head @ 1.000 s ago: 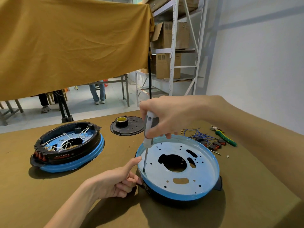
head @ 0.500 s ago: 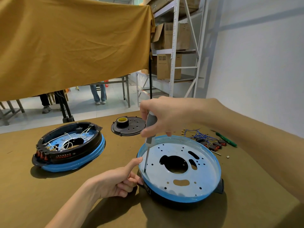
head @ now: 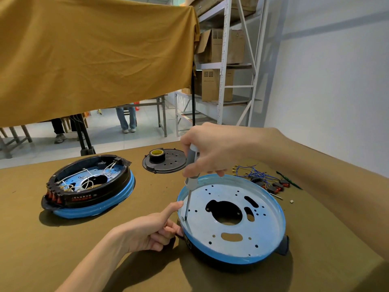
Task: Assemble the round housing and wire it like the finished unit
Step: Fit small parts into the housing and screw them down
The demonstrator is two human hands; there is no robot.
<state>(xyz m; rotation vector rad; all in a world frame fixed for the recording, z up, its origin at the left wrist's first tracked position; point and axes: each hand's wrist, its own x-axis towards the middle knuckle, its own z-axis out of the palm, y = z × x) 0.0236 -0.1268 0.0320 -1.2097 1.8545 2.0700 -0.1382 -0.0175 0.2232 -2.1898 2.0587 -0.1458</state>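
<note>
A round blue housing [head: 271,247] with a pale perforated plate lies in front of me on the brown table. My right hand [head: 212,148] grips the grey handle of a screwdriver [head: 191,175], held upright with its tip on the plate near the left rim. My left hand [head: 151,228] holds the housing's left edge, thumb up against the rim. The finished unit [head: 88,186], black ring on blue base with white wires inside, sits to the left.
A black round cover [head: 168,164] with a yellow tape roll [head: 156,153] on it lies behind the housing. Blue wires and red switches [head: 263,180] and a green tool [head: 288,179] lie at the right. A yellow cloth, metal shelves and people's legs are beyond the table.
My right hand has shifted its grip slightly on the screwdriver handle; the tip stays at the same hole. My left hand has not moved.
</note>
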